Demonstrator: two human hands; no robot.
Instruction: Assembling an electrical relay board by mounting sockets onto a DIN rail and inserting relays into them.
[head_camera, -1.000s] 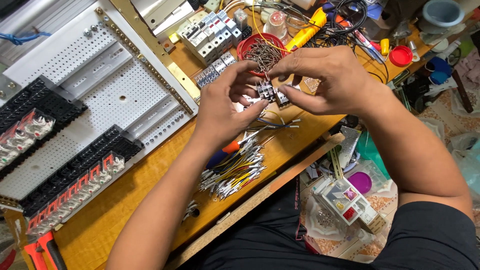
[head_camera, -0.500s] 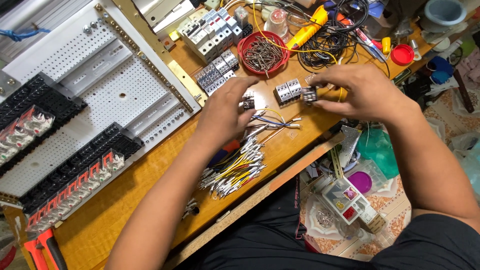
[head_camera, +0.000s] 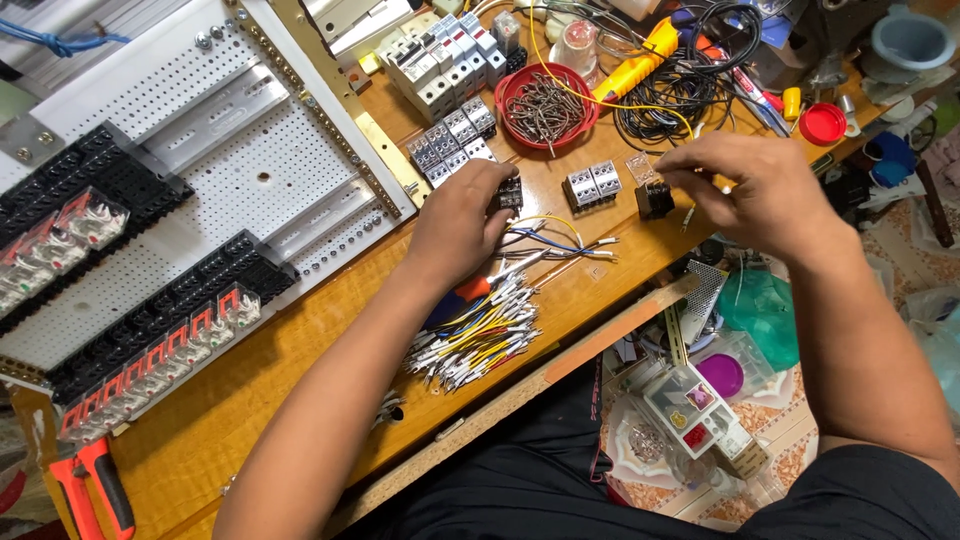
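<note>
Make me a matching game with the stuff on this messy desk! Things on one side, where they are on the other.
Things:
1. red bowl of screws
2. bundle of short wires
3. small black block
4. white perforated panel

Places:
A. under the right hand
B. far left of the wooden desk
C. at the back, beside the yellow tool
D. near the desk's front edge, below the left hand

Pairs: 1-C, 2-D, 3-A, 4-B

We see bright, even light over the tabletop (head_camera: 300, 330), with only soft, short shadows under the hands and mild glare on the white panel (head_camera: 190, 130). Focus is sharp at centre; the edges bow slightly from the wide lens.
</note>
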